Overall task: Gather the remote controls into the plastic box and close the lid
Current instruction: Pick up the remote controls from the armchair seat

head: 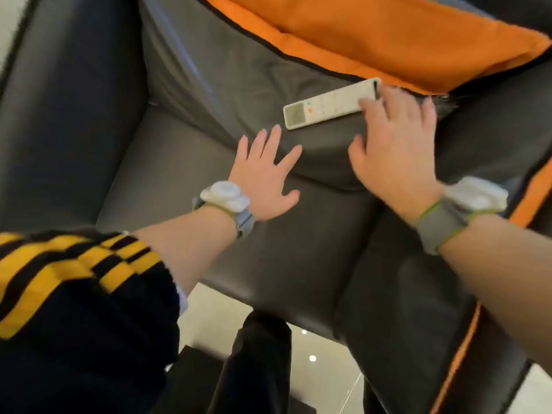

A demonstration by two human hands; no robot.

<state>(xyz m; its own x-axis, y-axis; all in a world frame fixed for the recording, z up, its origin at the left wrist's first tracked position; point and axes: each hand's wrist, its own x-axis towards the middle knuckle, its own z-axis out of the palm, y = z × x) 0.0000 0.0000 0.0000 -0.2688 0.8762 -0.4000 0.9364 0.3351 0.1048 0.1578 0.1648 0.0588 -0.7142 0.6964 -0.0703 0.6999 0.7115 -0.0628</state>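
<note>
Head view: long white plastic remote control w/ small grey screen (330,103) is lying on dark grey leather sofa cushion (239,85). Right hand (394,144) is spreading wide, fingertips touching remote's far end. Left hand (265,174) is resting flat, fingers splayed, near remote's screen end.

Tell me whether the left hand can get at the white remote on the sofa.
Probably yes: the left hand lies flat just short of the remote's screen end, nothing between them. The right hand already touches the other end.
</note>
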